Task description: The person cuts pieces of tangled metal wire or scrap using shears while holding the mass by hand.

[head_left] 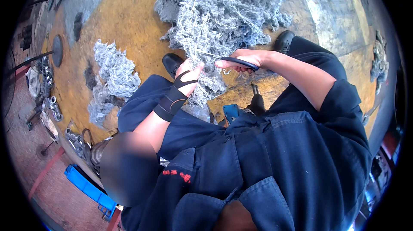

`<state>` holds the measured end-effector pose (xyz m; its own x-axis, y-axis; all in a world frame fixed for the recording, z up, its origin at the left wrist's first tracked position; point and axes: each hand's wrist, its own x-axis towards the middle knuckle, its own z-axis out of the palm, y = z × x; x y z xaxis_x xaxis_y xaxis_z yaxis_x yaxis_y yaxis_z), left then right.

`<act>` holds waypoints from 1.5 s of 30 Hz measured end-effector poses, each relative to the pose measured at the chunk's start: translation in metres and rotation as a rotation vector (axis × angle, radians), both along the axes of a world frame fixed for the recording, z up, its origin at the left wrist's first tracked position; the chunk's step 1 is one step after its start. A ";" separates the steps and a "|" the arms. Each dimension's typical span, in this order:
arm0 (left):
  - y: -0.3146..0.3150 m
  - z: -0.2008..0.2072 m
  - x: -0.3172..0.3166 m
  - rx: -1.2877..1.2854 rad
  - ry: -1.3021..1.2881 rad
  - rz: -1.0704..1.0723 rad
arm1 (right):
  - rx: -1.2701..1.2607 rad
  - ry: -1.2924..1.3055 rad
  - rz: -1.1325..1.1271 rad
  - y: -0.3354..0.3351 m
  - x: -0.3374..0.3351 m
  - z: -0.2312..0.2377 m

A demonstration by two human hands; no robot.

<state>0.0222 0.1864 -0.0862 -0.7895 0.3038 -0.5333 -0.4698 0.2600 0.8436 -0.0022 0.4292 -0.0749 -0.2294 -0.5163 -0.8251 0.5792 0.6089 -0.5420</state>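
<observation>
My right hand (247, 58) is closed around the black-handled scissors (238, 62). Their metal blades point left, toward my other hand. Grey tangled yarn waste (228, 9) lies in a big heap in front of me, and part of it trails down between my hands. My left hand (188, 75), with a black wrist wrap (170, 103), is closed on strands at the heap's near edge, close to the blade tips. Whether the blades are touching strands I cannot tell.
A smaller clump of grey yarn (115, 69) lies at the left on the stained yellowish surface (146, 24). Metal parts (55, 108) line the left edge, near a blue crate (88, 188). Between my legs are a blue object (231, 112) and a dark-handled tool (257, 102).
</observation>
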 end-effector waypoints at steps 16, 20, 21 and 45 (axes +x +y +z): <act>0.002 0.025 0.001 -0.793 0.647 -0.547 | 0.131 0.469 0.370 -0.030 -0.017 -0.002; 0.001 0.010 0.004 -0.814 0.704 -0.538 | 0.193 0.690 0.445 -0.031 -0.014 0.003; -0.001 0.007 0.004 -0.823 0.716 -0.543 | 0.171 0.663 0.429 -0.032 -0.014 0.004; 0.003 0.018 -0.018 -0.777 0.845 -0.780 | -0.014 0.479 0.130 -0.030 -0.016 0.001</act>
